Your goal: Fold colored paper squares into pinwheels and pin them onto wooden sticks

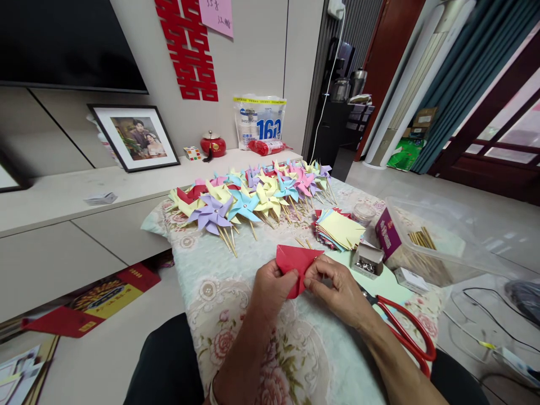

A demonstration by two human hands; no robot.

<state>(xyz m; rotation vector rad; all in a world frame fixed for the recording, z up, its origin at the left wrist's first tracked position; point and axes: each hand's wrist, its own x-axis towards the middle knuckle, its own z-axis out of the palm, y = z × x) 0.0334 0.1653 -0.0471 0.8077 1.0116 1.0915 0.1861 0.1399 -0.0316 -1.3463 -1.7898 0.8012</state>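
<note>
Between my hands is a piece of red paper (293, 259), partly folded, held just above the flowered tablecloth. My left hand (272, 287) grips its left side, thumb on top. With thumb and fingertips, my right hand (333, 284) pinches the paper's right edge. Red-handled scissors (407, 332) lie by my right forearm, their blades partly hidden. Beyond my hands sits a stack of coloured paper squares (340, 228), pale yellow on top. A small open box (368, 260) of shiny metal pieces stands to the right of my right hand.
Many finished paper pinwheels (253, 197) on sticks lie across the table's far side. At right, a clear plastic tub (434, 242) holds thin sticks. A small white box (411, 279) and a round clear container (363, 214) stand close by. Cables (485, 301) run over the floor.
</note>
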